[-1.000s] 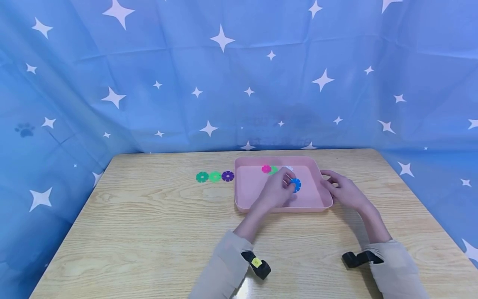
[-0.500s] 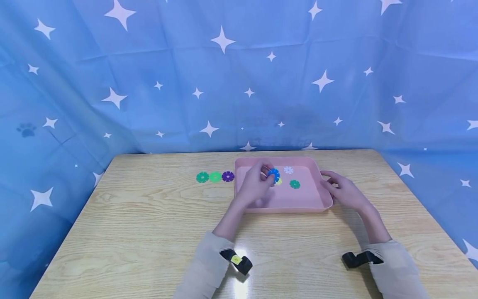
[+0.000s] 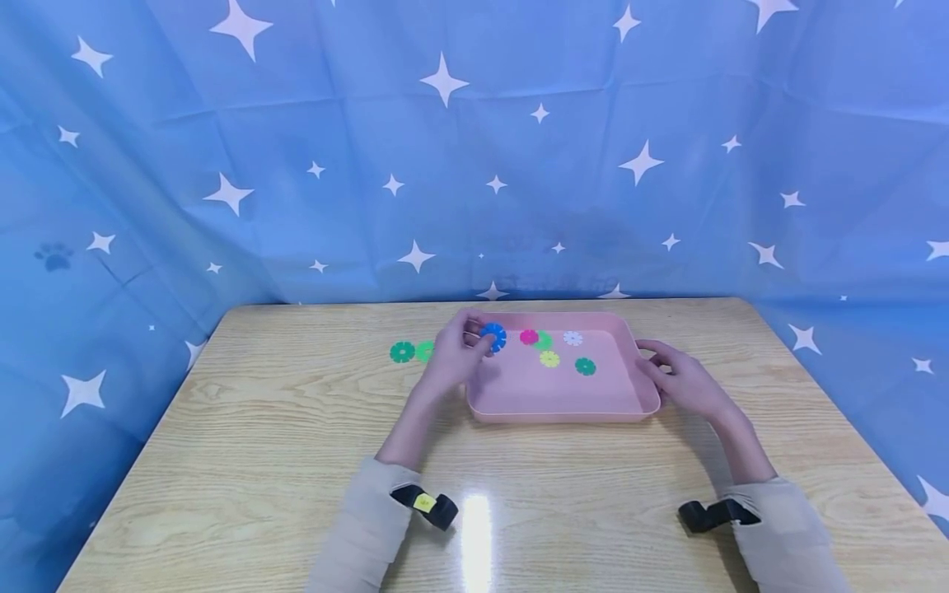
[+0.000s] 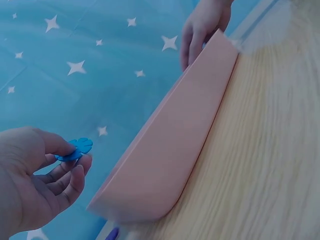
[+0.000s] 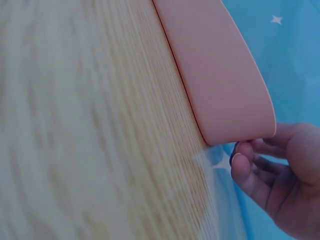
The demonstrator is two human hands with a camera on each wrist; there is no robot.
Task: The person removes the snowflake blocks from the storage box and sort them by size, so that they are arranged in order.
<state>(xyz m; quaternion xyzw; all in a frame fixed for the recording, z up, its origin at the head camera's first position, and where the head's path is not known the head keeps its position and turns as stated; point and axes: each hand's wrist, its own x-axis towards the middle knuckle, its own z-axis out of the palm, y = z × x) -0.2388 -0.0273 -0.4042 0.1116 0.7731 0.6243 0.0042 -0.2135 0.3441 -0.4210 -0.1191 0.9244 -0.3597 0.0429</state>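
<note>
My left hand (image 3: 454, 356) pinches a blue notched plastic disc (image 3: 493, 337) between thumb and fingers, above the left end of a pink tray (image 3: 563, 417). The left wrist view shows that disc (image 4: 75, 150) raised clear of the tray wall (image 4: 165, 135). At the tray's right end, my right hand (image 3: 685, 380) holds the edge with curled fingers. A small dark edge shows at its fingertips in the right wrist view; what it is I cannot tell. Inside the tray lie a pink disc (image 3: 529, 337), a yellow disc (image 3: 549, 359), a white disc (image 3: 573, 338) and green ones (image 3: 586, 366).
Left of the tray, a dark green disc (image 3: 403, 352) and a light green disc (image 3: 424, 352) lie in a row on the wooden table (image 3: 259, 445). A purple disc (image 4: 113, 233) peeks out by the tray in the left wrist view. A starry blue curtain (image 3: 356, 231) hangs behind.
My left hand has moved left with the blue disc, from the tray's middle to its left rim, and now covers the purple disc in the head view. My right hand stays at the tray's right end.
</note>
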